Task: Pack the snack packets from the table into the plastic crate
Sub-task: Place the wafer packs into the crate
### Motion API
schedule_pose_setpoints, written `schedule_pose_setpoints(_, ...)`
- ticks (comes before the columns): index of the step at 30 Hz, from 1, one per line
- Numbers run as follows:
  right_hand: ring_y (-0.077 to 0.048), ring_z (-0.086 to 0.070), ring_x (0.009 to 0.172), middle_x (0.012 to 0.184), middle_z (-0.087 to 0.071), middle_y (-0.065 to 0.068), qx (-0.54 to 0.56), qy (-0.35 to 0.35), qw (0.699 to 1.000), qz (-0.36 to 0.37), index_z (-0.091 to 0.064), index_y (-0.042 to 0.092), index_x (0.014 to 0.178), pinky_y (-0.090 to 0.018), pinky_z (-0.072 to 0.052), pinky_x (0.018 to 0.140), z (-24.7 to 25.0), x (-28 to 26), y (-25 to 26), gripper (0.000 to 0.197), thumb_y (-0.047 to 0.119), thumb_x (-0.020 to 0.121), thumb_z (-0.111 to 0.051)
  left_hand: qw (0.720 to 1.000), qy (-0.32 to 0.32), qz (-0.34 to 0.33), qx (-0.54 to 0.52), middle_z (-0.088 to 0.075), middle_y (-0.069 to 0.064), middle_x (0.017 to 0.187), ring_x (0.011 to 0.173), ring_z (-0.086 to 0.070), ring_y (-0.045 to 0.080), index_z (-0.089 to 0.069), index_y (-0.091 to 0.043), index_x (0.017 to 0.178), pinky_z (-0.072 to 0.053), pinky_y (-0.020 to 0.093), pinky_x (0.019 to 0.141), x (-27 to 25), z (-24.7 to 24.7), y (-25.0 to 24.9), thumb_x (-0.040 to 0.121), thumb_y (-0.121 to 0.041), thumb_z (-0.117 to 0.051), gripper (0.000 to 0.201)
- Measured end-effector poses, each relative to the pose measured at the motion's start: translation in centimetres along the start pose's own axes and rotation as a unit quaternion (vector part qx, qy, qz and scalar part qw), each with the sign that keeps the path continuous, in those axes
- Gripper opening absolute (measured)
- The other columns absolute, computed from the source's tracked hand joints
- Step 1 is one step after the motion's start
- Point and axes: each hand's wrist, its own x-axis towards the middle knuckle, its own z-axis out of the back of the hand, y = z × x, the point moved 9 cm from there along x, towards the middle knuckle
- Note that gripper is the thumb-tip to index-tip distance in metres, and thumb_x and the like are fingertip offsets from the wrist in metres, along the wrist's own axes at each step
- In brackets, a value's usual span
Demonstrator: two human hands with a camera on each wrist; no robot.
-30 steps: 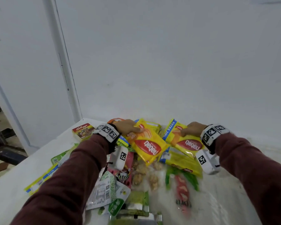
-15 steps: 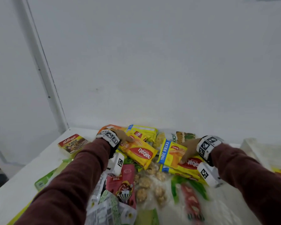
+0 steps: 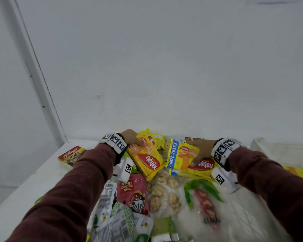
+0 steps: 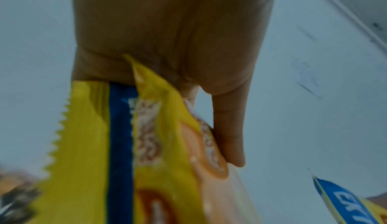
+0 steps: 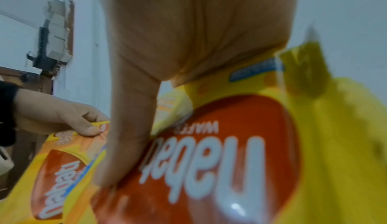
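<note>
Yellow wafer packs sit gripped in the left hand [image 3: 132, 139] and right hand [image 3: 202, 151] above the table [image 3: 42, 173] pile, so most packets still await the crate [image 3: 278, 151].

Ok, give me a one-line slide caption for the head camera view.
Left hand and right hand each grip a yellow Nabati wafer packet above mixed snacks on a white table.
</note>
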Motion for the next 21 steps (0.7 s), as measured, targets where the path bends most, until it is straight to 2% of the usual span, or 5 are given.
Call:
schedule_pose_setpoints(3, -0.024, -0.054, 0.116, 0.126, -0.056, -0.007, 0.001, -0.041, 0.999, 0.011, -0.047, 0.011, 0.125, -0.026, -0.043, 0.089, 2.4, -1.5, 1.0, 0.063, 0.027, 0.073, -0.079, 0.998, -0.043, -0.052, -0.005, -0.06, 0.01, 0.089, 0.086, -0.055, 0.021, -0.064, 0.003, 0.093, -0.04, 0.027, 0.07, -1.5, 2.2, -2.2, 0.082, -0.026, -0.069, 0.031)
schedule_pose_setpoints(7, -0.024, -0.052, 0.115, 0.126, -0.053, -0.009, -0.001, -0.111, 0.994, 0.01, -0.044, 0.006, 0.124, -0.023, -0.038, 0.083, 7.2, -5.3, 1.7, 0.056, 0.027, 0.079, -0.072, 0.987, -0.104, -0.113, -0.05, -0.048, 0.002, 0.064, 0.064, -0.049, 0.021, -0.053, -0.01, 0.067, -0.032, 0.022, 0.053, -4.3, 5.9, -6.1, 0.082, -0.023, -0.069, 0.026)
schedule_pose_setpoints(11, -0.023, -0.055, 0.104, 0.123, -0.055, -0.011, 0.032, -0.175, 0.984, 0.006, -0.044, 0.005, 0.123, -0.024, -0.041, 0.08, 11.7, -10.1, 1.0, 0.053, 0.026, 0.081, -0.07, 0.96, -0.16, -0.181, -0.145, -0.057, 0.011, 0.086, 0.08, -0.054, 0.024, -0.062, 0.0, 0.101, -0.038, 0.015, 0.046, -6.6, 8.6, -10.2, 0.082, -0.021, -0.07, 0.03)
schedule_pose_setpoints(14, -0.016, -0.051, 0.094, 0.116, -0.055, -0.007, 0.042, -0.211, 0.977, -0.006, -0.045, 0.007, 0.122, -0.025, -0.041, 0.078, 13.8, -14.0, -0.8, 0.052, 0.026, 0.081, -0.069, 0.942, -0.163, -0.221, -0.191, -0.061, -0.004, 0.062, 0.059, -0.056, 0.011, -0.06, -0.012, 0.075, -0.04, 0.008, 0.041, -8.6, 8.4, -14.0, 0.084, -0.019, -0.067, 0.014)
schedule_pose_setpoints(21, -0.018, -0.053, 0.093, 0.106, -0.052, -0.001, 0.047, -0.253, 0.965, -0.048, -0.046, 0.009, 0.119, -0.028, -0.045, 0.08, 15.1, -23.8, -8.3, 0.048, 0.026, 0.08, -0.07, 0.92, -0.134, -0.288, -0.232, -0.062, 0.013, 0.085, 0.075, -0.058, 0.023, -0.065, 0.004, 0.097, -0.044, 0.029, 0.071, -13.9, 2.9, -24.7, 0.085, -0.023, -0.065, 0.03)
